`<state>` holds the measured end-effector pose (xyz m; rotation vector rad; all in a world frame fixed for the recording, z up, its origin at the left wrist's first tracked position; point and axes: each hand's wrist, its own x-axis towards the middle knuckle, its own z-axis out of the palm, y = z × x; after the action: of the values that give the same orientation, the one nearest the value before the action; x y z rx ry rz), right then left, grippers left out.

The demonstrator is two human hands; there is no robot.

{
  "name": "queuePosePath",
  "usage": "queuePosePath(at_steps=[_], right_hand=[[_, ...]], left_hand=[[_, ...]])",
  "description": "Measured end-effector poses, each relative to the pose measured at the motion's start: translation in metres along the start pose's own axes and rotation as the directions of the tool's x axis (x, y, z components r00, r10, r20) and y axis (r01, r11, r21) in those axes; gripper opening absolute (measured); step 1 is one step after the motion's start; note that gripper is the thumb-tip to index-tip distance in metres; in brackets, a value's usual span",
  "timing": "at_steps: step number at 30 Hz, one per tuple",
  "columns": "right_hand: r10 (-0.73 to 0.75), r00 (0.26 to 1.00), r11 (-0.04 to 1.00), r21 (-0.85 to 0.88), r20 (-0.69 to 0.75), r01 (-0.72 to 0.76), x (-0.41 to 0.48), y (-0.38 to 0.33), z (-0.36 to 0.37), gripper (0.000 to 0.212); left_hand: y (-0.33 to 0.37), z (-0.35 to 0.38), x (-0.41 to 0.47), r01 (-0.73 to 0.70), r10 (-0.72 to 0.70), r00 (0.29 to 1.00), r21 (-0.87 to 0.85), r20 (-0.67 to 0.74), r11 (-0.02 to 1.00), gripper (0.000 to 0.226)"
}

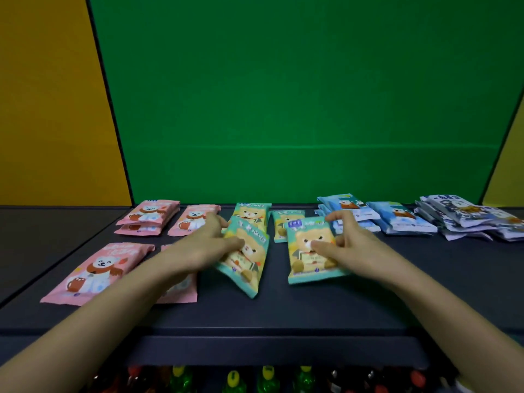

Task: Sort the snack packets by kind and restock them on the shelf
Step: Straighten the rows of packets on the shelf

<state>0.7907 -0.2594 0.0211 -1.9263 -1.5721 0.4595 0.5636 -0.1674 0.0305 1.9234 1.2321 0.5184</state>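
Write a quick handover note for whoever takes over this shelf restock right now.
Left hand grips a tilted teal packet; right hand pinches a second teal packet beside it.
Done: pink packets lie grouped at left, two rear teal packets in the middle, light blue packets and a dark blue stack at right.
To do: set both held packets in line with the teal group.

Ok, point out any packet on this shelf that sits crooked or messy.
The left teal packet, gripped by the left hand, sits diagonal, unlike the right teal packet in the right hand. The far-right pile is slumped and uneven.
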Motion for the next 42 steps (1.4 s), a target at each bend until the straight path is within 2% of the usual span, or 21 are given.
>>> queuePosePath(at_steps=[2,4,8,10,13,20,24,28,32,36,39,42], right_hand=[[0.001,0.999,1.0,-0.012,0.033,-0.001,-0.006,0.007,0.01,0.046],[-0.001,0.999,0.998,-0.056,0.046,0.004,-0.008,0.011,0.017,0.048],[-0.034,0.998,0.977,-0.209,0.051,0.044,-0.009,0.009,0.02,0.054],[-0.052,0.998,0.964,-0.259,0.044,0.061,-0.01,0.006,0.021,0.057],[-0.08,0.996,0.937,-0.339,0.042,0.089,-0.01,0.004,0.025,0.056],[-0.122,0.991,0.931,-0.339,0.05,0.132,-0.011,0.005,0.024,0.051],[-0.137,0.987,0.945,-0.287,0.08,0.155,-0.011,0.007,0.02,0.049],[-0.101,0.983,0.976,-0.178,0.15,0.128,-0.006,0.008,0.001,0.038],[-0.076,0.997,0.983,-0.168,0.022,0.079,-0.005,0.015,-0.026,0.017],[-0.047,0.982,0.98,-0.197,-0.184,0.009,0.002,0.037,-0.059,0.008],[0.001,0.962,0.978,-0.2,-0.273,-0.058,0.011,0.062,-0.088,0.016],[0.057,0.949,0.974,-0.194,-0.31,-0.121,0.021,0.086,-0.114,0.023]], left_hand=[[-0.005,0.003,-0.005,-0.003,-0.002,0.999,0.11,0.05,0.994,0.04],[-0.006,0.004,-0.01,-0.022,0.007,0.999,0.289,0.052,0.957,0.043],[0.0,0.01,-0.022,-0.03,0.067,0.997,0.656,-0.031,0.754,0.047],[0.0,0.017,-0.025,-0.004,0.098,0.992,0.756,-0.08,0.655,0.049],[-0.004,0.025,-0.024,0.026,0.134,0.983,0.812,-0.128,0.583,0.05],[-0.012,0.031,-0.019,0.018,0.233,0.958,0.848,-0.166,0.529,0.043],[-0.006,0.019,-0.017,-0.029,0.322,0.931,0.844,-0.173,0.536,0.038],[0.006,-0.001,-0.004,-0.134,0.522,0.818,0.802,-0.242,0.582,0.031],[0.031,0.0,0.015,-0.347,0.615,0.734,0.62,-0.288,0.704,0.02],[0.052,0.018,0.042,-0.453,0.588,0.771,0.44,-0.244,0.776,0.012],[0.064,0.034,0.056,-0.45,0.535,0.827,0.365,-0.174,0.815,0.025],[0.079,0.05,0.068,-0.415,0.485,0.859,0.329,-0.166,0.848,0.021]])
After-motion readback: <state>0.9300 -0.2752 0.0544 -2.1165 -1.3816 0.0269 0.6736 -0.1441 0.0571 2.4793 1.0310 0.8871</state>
